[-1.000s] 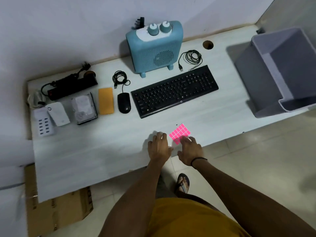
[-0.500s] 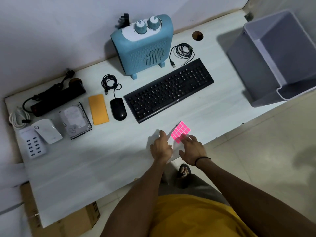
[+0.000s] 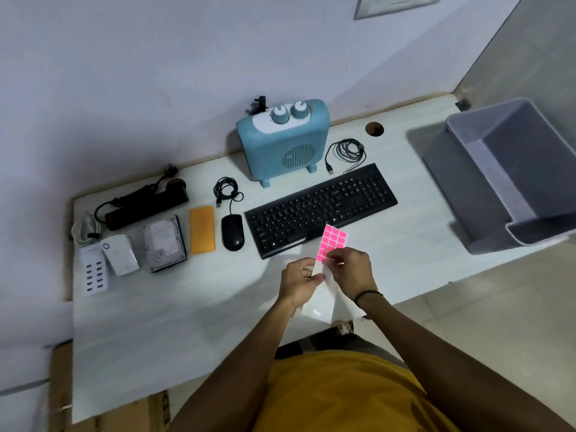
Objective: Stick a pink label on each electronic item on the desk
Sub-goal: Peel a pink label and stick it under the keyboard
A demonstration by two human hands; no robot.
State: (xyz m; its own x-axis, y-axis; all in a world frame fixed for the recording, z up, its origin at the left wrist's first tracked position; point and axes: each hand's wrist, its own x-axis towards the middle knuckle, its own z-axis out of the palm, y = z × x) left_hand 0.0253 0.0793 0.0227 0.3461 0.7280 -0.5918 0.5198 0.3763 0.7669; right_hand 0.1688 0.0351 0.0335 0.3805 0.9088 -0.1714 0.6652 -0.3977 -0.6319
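Between the two hands, lifted above the near part of the white desk [image 3: 174, 322], was a white backing sheet [image 3: 321, 299] carrying a block of pink labels [image 3: 332, 241] at its far end. The left hand [image 3: 297, 283] gripped the sheet's left edge, thumb curled over it. The right hand [image 3: 352, 272] pinched at the nearest row of pink labels with curled fingers; whether one had come free could not be told. Just beyond the hands lay a black keyboard [image 3: 321, 207], its near edge partly behind the labels. Left of the left hand lay a black mouse [image 3: 232, 232], an orange case [image 3: 202, 229], a hard drive [image 3: 163, 243], a white adapter [image 3: 120, 254] and a white charging hub [image 3: 94, 272]. Farther off stood a blue heater [image 3: 283, 145], and a black power strip [image 3: 146, 207] lay far to the left. Well to the right of the right hand stood a grey bin [image 3: 511, 169].
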